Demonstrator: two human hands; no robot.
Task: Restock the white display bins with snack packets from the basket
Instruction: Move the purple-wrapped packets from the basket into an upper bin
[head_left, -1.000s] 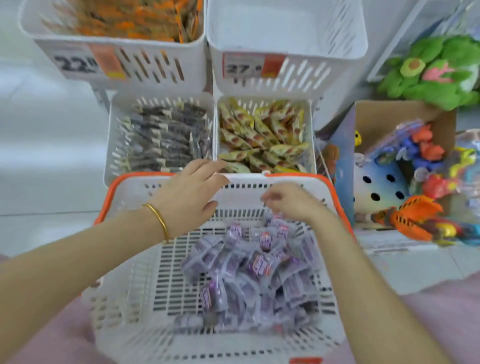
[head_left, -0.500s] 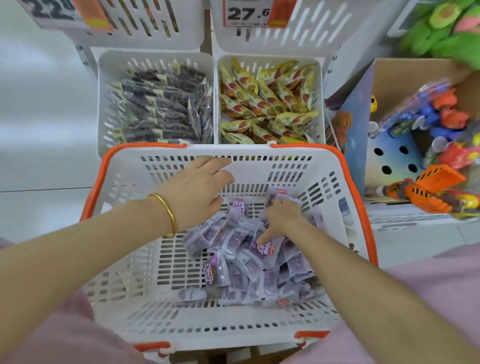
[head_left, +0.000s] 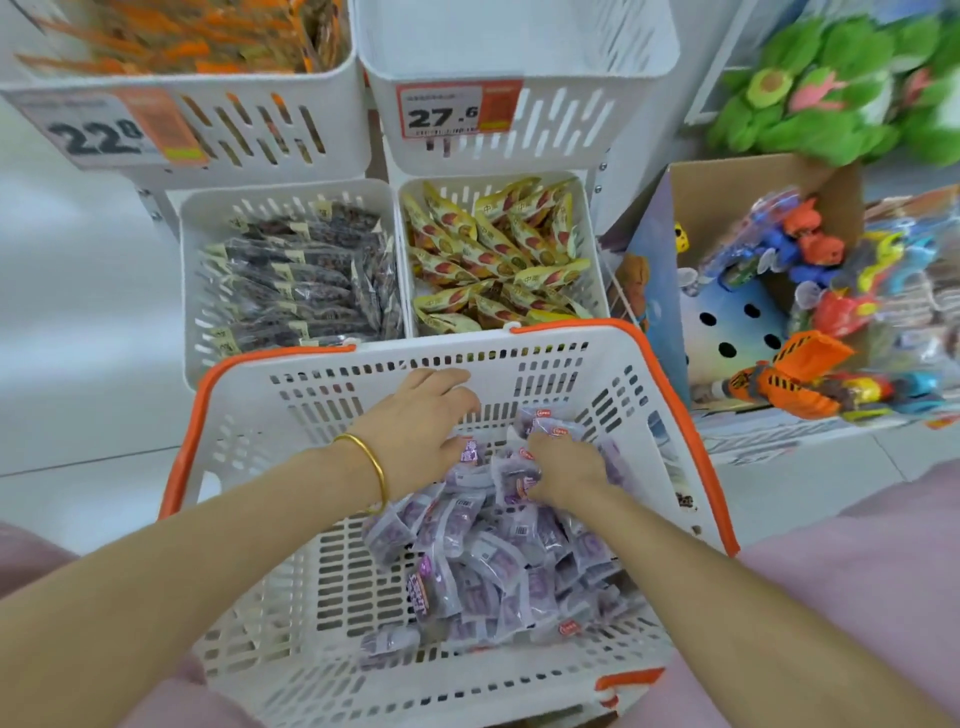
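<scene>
Big white basket (head_left: 311, 410) with the orange rim fills the foreground, sitting right up against the lower bins. Behind it is the stack of white display bins: the upper right bin (head_left: 597, 124) shows only bare white walls, while the upper left bin (head_left: 311, 156) carries orange packets. Below, the lower left bin (head_left: 189, 291) is packed with dark packets, and the lower right bin (head_left: 589, 270) beside it is heaped with yellow ones. Off to the right a cardboard box (head_left: 748, 176) brims with bright plastic toys, a green plush toy (head_left: 831, 109) above it.

Down in the basket, the purple snack packets (head_left: 493, 566) lie in a loose heap along the right half of the floor, running from the far wall back toward the near one. Both arms reach in. The right hand (head_left: 566, 467) is knuckles-up on the far end of the heap, fingers curled down into it and gripping a few packets. The left hand (head_left: 415, 426) hovers just beside it near the far wall, fingers loosely extended and holding nothing, thumb next to a packet at the heap's edge. A gold bangle (head_left: 375, 467) rings the left wrist. Price tags front the top bins: one (head_left: 441, 114) reads 27.6, the blurred other (head_left: 98, 135) starts with 22.
</scene>
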